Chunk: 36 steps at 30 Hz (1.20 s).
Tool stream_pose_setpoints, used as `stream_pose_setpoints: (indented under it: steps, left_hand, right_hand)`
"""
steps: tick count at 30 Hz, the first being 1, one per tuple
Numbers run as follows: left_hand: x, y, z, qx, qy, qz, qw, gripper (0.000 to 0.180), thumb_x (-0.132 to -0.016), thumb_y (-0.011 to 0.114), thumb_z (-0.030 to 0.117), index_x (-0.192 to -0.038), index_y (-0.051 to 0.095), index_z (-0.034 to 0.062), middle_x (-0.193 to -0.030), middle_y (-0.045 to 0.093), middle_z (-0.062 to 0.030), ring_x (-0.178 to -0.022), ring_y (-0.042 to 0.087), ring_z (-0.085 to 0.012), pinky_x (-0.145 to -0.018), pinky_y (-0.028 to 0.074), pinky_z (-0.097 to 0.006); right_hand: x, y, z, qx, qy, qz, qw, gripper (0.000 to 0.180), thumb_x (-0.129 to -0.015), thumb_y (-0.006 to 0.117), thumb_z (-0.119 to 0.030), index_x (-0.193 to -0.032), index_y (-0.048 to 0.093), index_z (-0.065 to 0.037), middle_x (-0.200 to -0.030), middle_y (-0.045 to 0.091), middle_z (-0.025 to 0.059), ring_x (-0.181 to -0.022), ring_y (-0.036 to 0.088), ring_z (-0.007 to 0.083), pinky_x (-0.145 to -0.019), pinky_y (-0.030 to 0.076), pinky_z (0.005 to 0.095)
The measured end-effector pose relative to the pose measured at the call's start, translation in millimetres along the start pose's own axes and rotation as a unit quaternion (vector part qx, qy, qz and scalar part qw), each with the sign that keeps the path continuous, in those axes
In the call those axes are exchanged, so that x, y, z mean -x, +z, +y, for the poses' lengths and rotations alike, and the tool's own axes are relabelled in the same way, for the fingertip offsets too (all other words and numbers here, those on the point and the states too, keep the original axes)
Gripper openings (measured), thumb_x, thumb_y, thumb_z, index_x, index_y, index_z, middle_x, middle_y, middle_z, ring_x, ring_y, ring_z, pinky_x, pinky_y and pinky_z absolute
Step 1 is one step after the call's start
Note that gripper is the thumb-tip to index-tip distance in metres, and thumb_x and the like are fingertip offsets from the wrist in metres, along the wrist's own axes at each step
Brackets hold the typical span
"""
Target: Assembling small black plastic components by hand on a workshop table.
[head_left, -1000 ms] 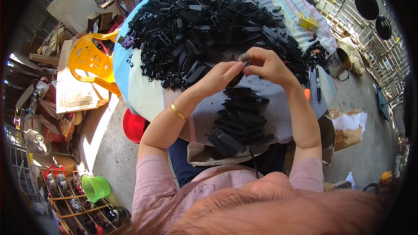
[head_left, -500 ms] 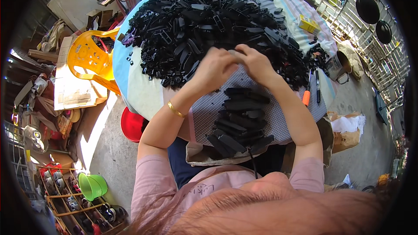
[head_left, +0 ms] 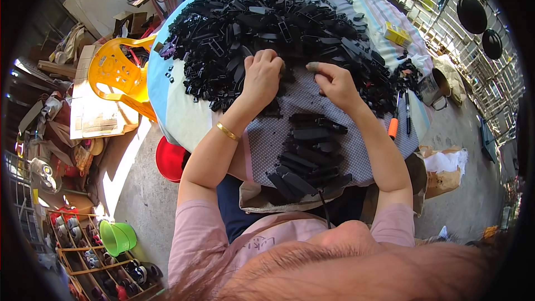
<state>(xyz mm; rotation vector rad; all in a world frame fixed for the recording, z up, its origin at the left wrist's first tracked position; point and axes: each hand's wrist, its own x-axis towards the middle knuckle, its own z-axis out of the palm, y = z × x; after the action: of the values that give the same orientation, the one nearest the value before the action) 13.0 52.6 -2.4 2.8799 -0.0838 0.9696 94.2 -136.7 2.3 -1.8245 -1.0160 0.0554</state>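
Observation:
A large heap of small black plastic parts [head_left: 239, 28] covers much of the round table. My left hand [head_left: 263, 78], a gold bangle on its wrist, is closed with fingers curled down at the heap's near edge; dark pieces lie right by its fingertips, and what it grips is hidden. To its right, my right hand [head_left: 337, 85] hovers over the dotted cloth, index finger and thumb apart with nothing visible between them. A grey covering shows on a fingertip. Closer to me, a stack of long black plastic pieces [head_left: 312, 147] lies in overlapping rows.
An orange-handled tool [head_left: 393, 128] and a black pen [head_left: 407, 112] lie at the right, near a metal mug [head_left: 436, 86] and a yellow box [head_left: 397, 34]. A yellow chair [head_left: 117, 72] and red bucket [head_left: 169, 159] stand left of the table [head_left: 184, 128].
My hands were together above the heap's near edge; now they are apart. The left has moved left and down to the heap, the right slightly right and down.

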Motion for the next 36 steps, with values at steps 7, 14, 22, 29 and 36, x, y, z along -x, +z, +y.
stream_pose_setpoints:
  steps: [7,14,22,29,36]
  left_hand:
    - [-6,-9,16,0.310,-0.109,0.030,0.944,0.033,-0.074,0.067,0.009,-0.103,0.053,0.0049,-0.085,0.061,-0.0106,-0.079,0.061,-0.0208,-0.075,0.046,-0.030]
    - [-4,-9,25,0.776,-0.258,-0.133,0.559,0.031,-0.091,0.049,0.016,-0.116,0.042,-0.0009,-0.094,0.057,-0.0072,-0.079,0.061,-0.0179,-0.073,0.051,-0.030]
    - [-1,-6,29,0.772,-0.246,-0.142,0.569,0.032,-0.090,0.053,0.015,-0.116,0.042,0.0008,-0.101,0.055,-0.0081,-0.085,0.060,-0.0191,-0.078,0.051,-0.034]
    - [0,-4,37,0.758,-0.247,-0.111,0.593,0.028,-0.088,0.055,0.014,-0.110,0.044,-0.0002,-0.094,0.057,-0.0068,-0.076,0.060,-0.0152,-0.067,0.052,-0.027]
    - [7,5,42,0.479,-0.194,-0.043,0.855,0.024,-0.088,0.054,0.012,-0.105,0.046,-0.0018,-0.072,0.056,-0.0021,-0.063,0.050,-0.0039,-0.054,0.042,-0.018]
  right_hand:
    - [3,-9,-4,-0.255,0.084,0.001,0.963,0.027,-0.081,0.055,-0.001,-0.108,0.056,0.002,-0.079,0.060,0.0042,-0.060,0.053,0.0057,-0.058,0.047,0.0189]
    - [10,-3,-14,-0.119,-0.006,0.039,0.992,0.015,-0.082,0.060,-0.007,-0.095,0.061,0.002,-0.074,0.057,0.0046,-0.059,0.053,0.0087,-0.053,0.044,0.0225]
    - [11,2,-27,0.055,-0.143,0.092,0.984,0.015,-0.082,0.059,-0.009,-0.091,0.058,0.003,-0.072,0.053,0.0133,-0.063,0.054,0.0274,-0.055,0.044,0.0323]
    - [14,2,-30,0.192,-0.213,0.063,0.956,0.012,-0.079,0.054,-0.005,-0.088,0.053,0.004,-0.074,0.052,0.0145,-0.067,0.056,0.0317,-0.056,0.045,0.0376]
    - [21,10,-26,0.267,-0.195,0.031,0.943,0.008,-0.077,0.054,-0.004,-0.082,0.051,0.001,-0.071,0.051,0.0142,-0.064,0.055,0.0306,-0.056,0.045,0.0372]
